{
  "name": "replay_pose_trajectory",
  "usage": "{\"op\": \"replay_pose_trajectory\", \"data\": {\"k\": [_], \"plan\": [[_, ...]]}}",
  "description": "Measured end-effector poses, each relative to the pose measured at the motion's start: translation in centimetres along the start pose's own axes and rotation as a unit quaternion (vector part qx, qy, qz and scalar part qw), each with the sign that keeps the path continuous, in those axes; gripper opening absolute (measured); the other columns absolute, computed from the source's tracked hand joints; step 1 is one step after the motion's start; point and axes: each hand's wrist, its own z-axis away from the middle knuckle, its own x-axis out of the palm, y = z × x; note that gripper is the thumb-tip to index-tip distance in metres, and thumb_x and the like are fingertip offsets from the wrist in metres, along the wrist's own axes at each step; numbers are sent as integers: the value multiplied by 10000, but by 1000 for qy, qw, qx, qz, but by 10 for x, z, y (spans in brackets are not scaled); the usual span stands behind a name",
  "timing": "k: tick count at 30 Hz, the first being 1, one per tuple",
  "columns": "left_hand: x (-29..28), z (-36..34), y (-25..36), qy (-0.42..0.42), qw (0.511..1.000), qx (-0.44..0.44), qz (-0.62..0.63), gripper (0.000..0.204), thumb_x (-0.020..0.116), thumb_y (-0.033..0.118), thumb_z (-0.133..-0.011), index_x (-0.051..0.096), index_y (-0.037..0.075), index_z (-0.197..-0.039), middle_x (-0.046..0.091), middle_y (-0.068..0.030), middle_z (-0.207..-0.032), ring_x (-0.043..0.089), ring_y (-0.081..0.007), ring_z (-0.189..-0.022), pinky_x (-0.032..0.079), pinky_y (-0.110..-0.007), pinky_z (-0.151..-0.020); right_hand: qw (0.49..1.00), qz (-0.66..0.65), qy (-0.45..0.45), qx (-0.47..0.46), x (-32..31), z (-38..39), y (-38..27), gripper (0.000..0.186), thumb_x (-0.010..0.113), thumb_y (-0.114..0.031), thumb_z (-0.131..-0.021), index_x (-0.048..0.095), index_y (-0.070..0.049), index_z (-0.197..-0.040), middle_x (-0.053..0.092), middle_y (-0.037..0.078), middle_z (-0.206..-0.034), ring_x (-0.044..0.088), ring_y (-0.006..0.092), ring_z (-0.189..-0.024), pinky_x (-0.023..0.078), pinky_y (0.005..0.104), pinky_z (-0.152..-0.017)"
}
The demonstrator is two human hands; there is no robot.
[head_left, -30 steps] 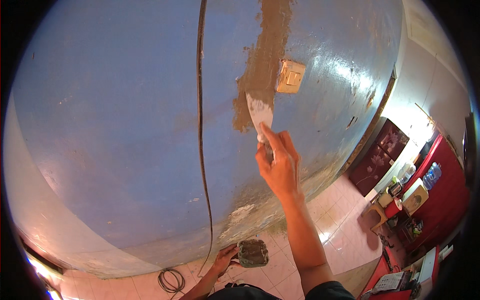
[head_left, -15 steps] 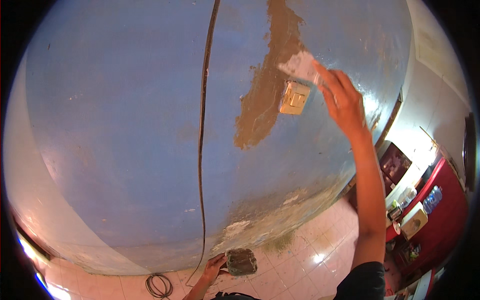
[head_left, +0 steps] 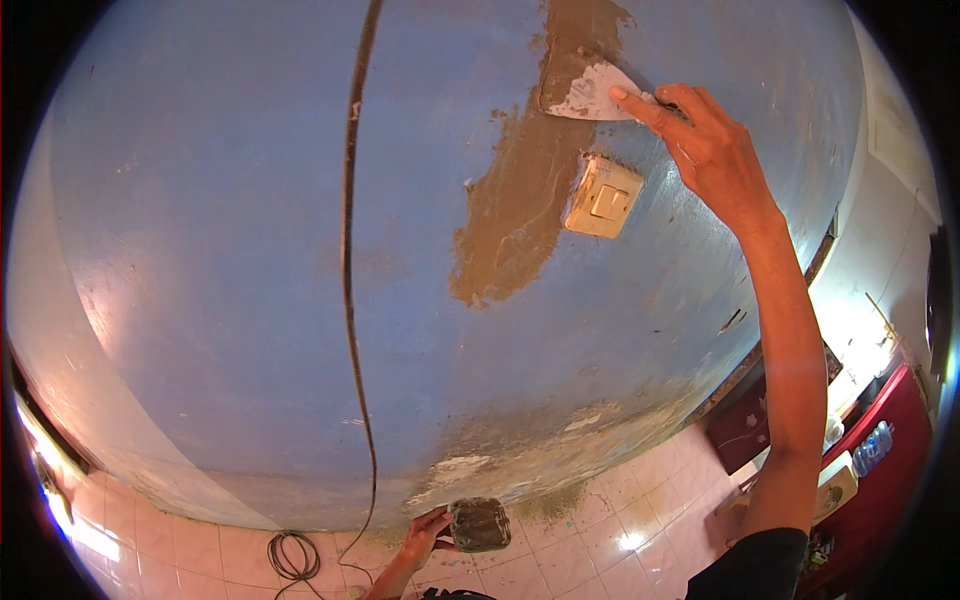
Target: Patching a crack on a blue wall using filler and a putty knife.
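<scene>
My right hand (head_left: pixel 705 145) is raised high against a blue wall (head_left: pixel 200 250) and grips a putty knife (head_left: pixel 598 93). Its pale blade lies flat on a vertical strip of brown-grey filler (head_left: pixel 520 210) smeared on the wall. Just below the blade sits a cream wall switch (head_left: pixel 602 198), to the right of the filler. Low in view, my left hand (head_left: pixel 425 530) holds a small square pad loaded with dark grey filler (head_left: pixel 480 523) above the tiled floor.
A thin black cable (head_left: pixel 350 250) runs down the wall and coils on the pink tiled floor (head_left: pixel 290 555). The wall's foot is worn and flaking (head_left: pixel 520 455). At right stand a red cabinet (head_left: pixel 890 480) with a water bottle (head_left: pixel 868 450) and a dark door (head_left: pixel 750 425).
My right hand has carried the putty knife up the filler strip, from below the switch to above it. My left hand stays low with the pad.
</scene>
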Motion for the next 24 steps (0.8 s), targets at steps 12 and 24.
{"op": "replay_pose_trajectory", "data": {"k": [12,24], "plan": [[8,-5,2,9,1000,-2,-17,715,688,341,-990,414,-58,-1517,473,-258,-1517,625,-333,-1254,683,-426,-759,999,14,-27,37,-49,40,21,613,683,27,-875,628,-267,-1410,602,17,-1037,624,196,-930,588,333,-686],[17,-10,-11,-13,1000,0,-6,713,696,327,-987,413,-51,-1520,518,-267,-1466,699,-317,-1104,684,-426,-730,999,32,-39,1,-30,-10,-4,652,660,52,-865,620,-312,-1403,599,-4,-1063,630,184,-956,586,333,-626]]}}
